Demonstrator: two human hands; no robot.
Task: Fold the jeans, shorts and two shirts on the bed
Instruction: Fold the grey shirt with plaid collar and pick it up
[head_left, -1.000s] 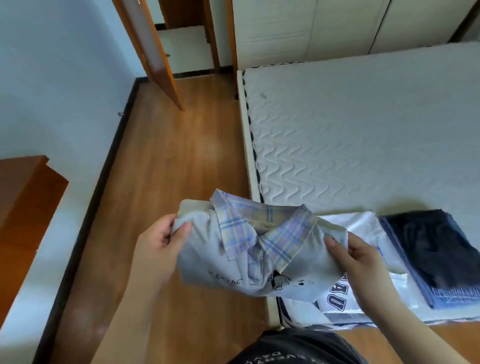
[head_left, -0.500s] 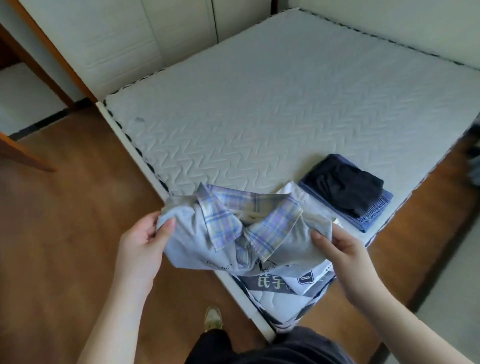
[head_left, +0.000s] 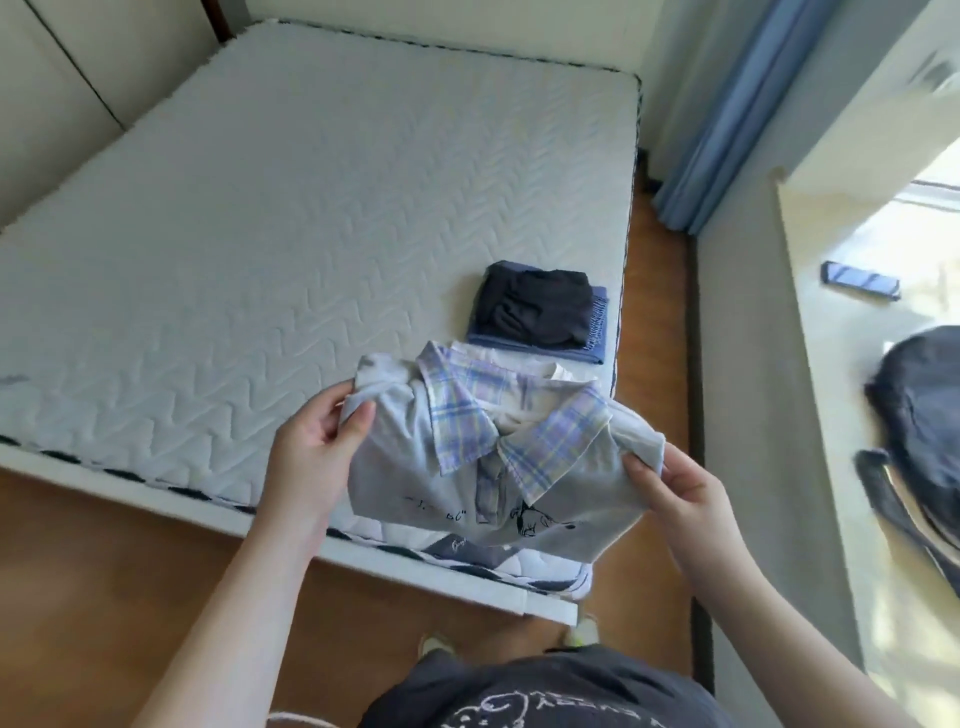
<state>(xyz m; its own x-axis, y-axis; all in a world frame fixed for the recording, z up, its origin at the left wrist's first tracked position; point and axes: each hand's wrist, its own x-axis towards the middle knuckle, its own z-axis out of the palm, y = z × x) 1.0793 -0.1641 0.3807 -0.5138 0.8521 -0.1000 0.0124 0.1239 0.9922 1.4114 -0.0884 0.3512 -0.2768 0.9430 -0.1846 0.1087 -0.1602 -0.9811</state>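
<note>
Folded shirt (head_left: 415, 467) – apparently – between both hands

**What I can't make out from the head camera**

The folded collared shirt (head_left: 498, 467) that I hold covers nearly all of the white shirt (head_left: 524, 364) behind it; only a strip of that one shows past the collar, and a printed corner below the hem. The shirt's own small dark print is too fine for me to read. My fingers (head_left: 644, 470) tuck under the cloth at both sides, so their tips are hidden. Beyond the shirt, the dark shorts (head_left: 535, 306) hide most of the jeans (head_left: 597, 343) beneath. Far right of the shirt, a dark bag (head_left: 924, 426) is blurred and cut by the frame edge.
</note>
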